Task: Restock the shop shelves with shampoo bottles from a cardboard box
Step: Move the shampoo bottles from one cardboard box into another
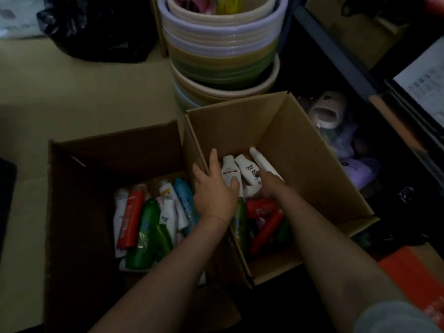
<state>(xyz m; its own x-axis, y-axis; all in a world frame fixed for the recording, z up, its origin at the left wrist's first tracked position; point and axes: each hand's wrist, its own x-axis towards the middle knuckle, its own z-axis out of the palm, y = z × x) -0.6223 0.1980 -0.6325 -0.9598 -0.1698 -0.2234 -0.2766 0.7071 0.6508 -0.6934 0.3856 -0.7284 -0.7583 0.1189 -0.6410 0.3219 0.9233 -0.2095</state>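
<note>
Two bare hands reach into the right-hand cardboard box [300, 150] on a dim shop floor. The left hand [213, 188] lies spread, fingers extended over the box's left wall and onto a white shampoo bottle [228, 173]. The right hand [270, 185] is curled among the white bottles, its fingertip touching a second white bottle [247, 170]; whether it has closed on one cannot be told. A third white bottle [263, 162] lies just beside these, against the far right of the group. Nearer the camera in the same box lie red bottles [262, 207] and a green bottle [240, 219]. Touching it on the left, a darker cardboard box [79, 188] holds a jumble of red, green, white and blue bottles [149, 219]. Behind both boxes rises a stack of plastic basins [223, 51], with a black plastic bag [96, 30] to its left.
</note>
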